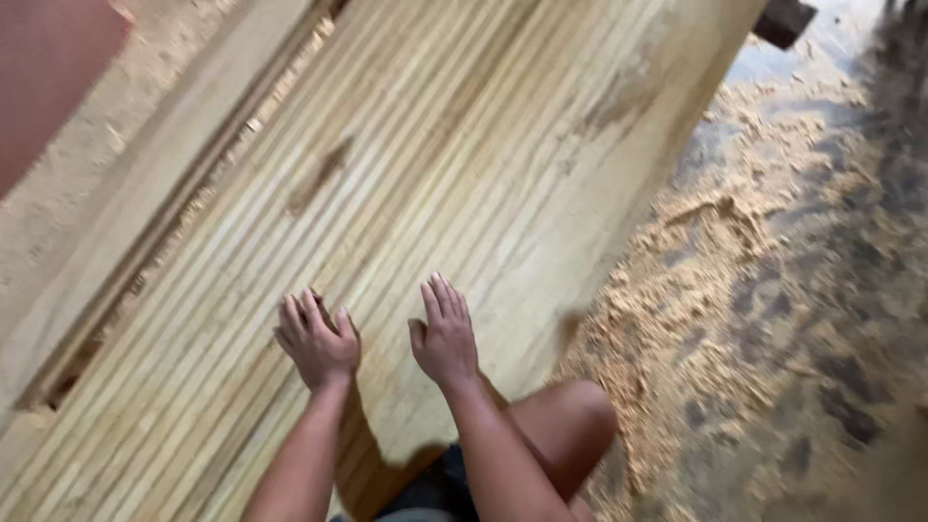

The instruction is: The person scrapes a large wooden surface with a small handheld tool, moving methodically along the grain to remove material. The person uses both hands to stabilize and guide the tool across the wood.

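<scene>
A broad stack of pale wooden planks (454, 145) with long grooves runs diagonally from bottom left to top right. Both of my hands rest flat on its near part, holding nothing. My left hand (317, 340) has its fingers slightly curled and pointing up-left. My right hand (445, 333) lies a little to the right, fingers straight and close together. My bare knee (570, 425) shows just below the right hand, beside the planks' right edge.
A separate plank (145, 184) lies along the left, with a sawdust-filled gap between. A reddish-brown surface (48, 68) fills the top left corner. Right of the planks, the dark floor (822, 290) is heaped with sawdust (677, 319). A dark block (783, 19) sits at top right.
</scene>
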